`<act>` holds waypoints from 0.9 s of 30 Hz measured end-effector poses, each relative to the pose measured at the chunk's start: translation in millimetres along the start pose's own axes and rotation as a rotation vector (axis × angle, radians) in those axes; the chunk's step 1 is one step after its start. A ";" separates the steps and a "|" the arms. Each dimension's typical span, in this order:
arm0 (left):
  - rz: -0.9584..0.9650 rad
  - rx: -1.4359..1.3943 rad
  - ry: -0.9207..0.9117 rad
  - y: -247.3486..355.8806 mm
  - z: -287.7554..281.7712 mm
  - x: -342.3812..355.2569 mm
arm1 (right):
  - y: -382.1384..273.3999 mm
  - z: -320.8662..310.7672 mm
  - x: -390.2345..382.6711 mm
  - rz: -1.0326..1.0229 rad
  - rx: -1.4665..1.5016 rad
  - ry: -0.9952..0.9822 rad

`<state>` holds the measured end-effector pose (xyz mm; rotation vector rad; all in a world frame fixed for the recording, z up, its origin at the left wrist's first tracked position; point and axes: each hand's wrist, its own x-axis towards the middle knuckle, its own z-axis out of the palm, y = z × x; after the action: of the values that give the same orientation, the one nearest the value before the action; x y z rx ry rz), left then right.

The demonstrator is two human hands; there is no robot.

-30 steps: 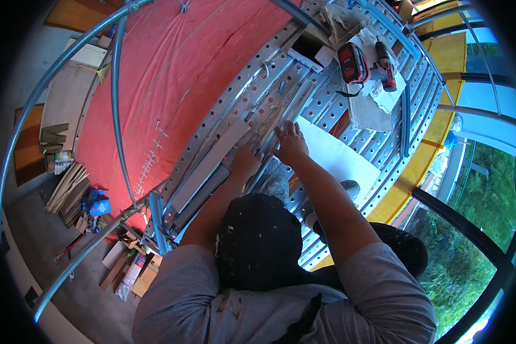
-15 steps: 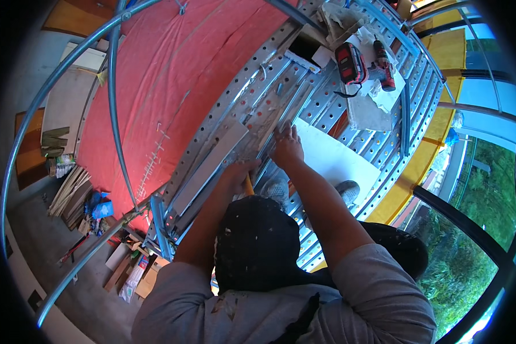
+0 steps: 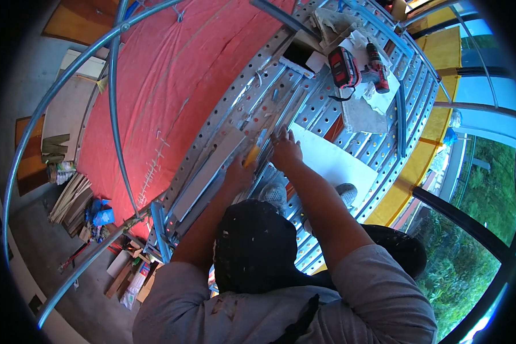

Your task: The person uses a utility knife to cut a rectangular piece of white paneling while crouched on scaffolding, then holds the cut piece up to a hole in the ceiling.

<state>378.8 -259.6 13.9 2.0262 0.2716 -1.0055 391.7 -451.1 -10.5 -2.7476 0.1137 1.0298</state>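
Observation:
My left hand [image 3: 239, 174] is closed round a yellow-orange utility knife [image 3: 251, 156], its tip angled up and away from me. Beside it lies a long thin metal strip [image 3: 275, 133] on the perforated metal platform [image 3: 321, 112]. My right hand [image 3: 286, 153] rests with fingers spread at the left edge of a white board [image 3: 332, 163], close to that strip. Part of the board passes by my shoe [image 3: 347, 192]. To the left of the knife a narrow grey-white strip of board [image 3: 209, 172] lies lengthwise.
A red cordless drill [image 3: 377, 67] and a red and black tool [image 3: 344, 67] lie on board scraps at the far right. An opened box [image 3: 299, 57] sits beside them. Red sheeting [image 3: 155, 103] and metal tubes [image 3: 113, 92] border the left; a yellow band [image 3: 421, 149] borders the right.
My left hand has moved up and away from me with the utility knife, now more in view beside the strip. My right hand stays nearly in place at the board's edge.

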 end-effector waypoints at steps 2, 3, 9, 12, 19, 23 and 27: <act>0.204 0.099 0.149 -9.7 3.3 18.7 | -8.1 1.0 2.6 0.025 0.021 0.025; 0.404 0.195 0.296 -16.3 3.1 27.3 | -11.7 -0.9 3.0 0.020 0.027 0.029; 0.434 0.338 0.206 27.9 19.6 48.0 | -2.4 -11.5 -6.0 0.039 0.049 -0.056; 0.457 0.441 0.234 26.2 21.2 62.3 | -13.3 -13.7 -3.1 0.028 0.041 -0.081; 0.395 0.500 0.140 51.1 27.2 67.3 | -3.6 -0.7 0.7 0.048 0.072 -0.009; 0.320 0.494 0.106 78.2 0.0 64.3 | -5.7 -3.1 -0.3 0.031 0.060 -0.036; 0.279 0.445 0.123 86.3 -21.6 71.2 | -3.1 1.0 0.9 0.043 0.056 -0.004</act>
<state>481.6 -308.7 19.3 2.4460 -0.1876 -0.8158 392.2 -447.8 -11.3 -2.7038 0.1981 1.0269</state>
